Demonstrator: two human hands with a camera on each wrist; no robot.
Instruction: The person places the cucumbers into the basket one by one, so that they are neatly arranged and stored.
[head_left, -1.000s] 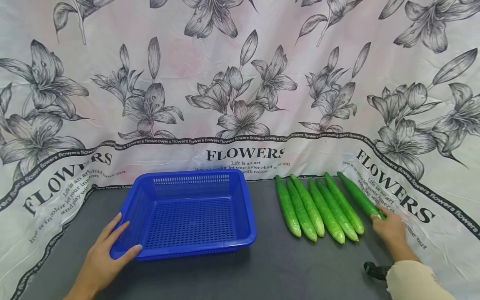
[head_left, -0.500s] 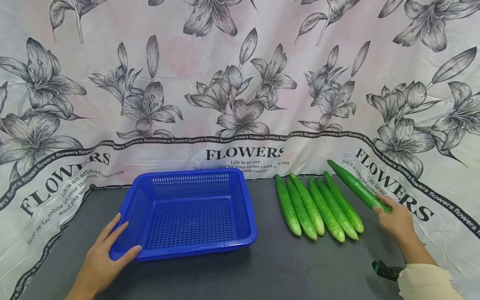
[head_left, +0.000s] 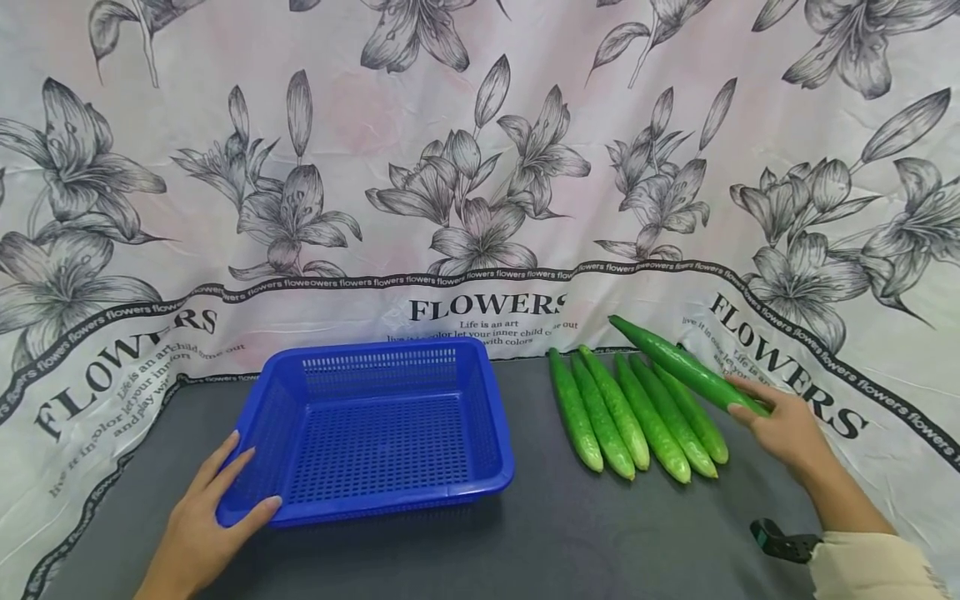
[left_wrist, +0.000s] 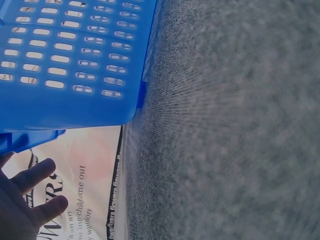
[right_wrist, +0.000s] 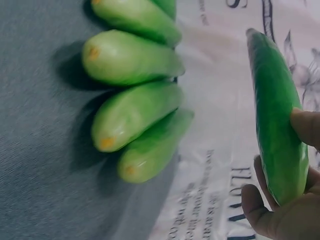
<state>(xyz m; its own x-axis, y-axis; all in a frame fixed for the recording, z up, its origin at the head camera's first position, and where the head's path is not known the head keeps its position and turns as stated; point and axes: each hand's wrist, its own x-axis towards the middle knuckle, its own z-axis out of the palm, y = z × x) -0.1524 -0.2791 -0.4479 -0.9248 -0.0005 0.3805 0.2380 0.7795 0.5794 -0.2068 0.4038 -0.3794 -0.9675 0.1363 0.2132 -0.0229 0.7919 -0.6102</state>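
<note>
Blue basket (head_left: 390, 497) used as reference. The two hands are well apart. Left hand (head_left: 202, 518): at the basket's near left corner, fingers spread, fingertips and thumb touching the rim. Right hand (head_left: 783, 423): well to the right of the basket, fingers and thumb clamped on the near end of one cucumber (head_left: 675, 358). This cucumber is held up, right of the basket, tilted, its thin far end pointing toward the basket side. Six more cucumbers (head_left: 654, 421) lie side by side to the right of the basket, on the grey table (head_left: 555, 542) that bears it. Flower-printed cloth (head_left: 337, 242) hangs behind the basket. Pale sleeve (head_left: 870, 567) and black device (head_left: 783, 543) at the right wrist, right of the basket.
</note>
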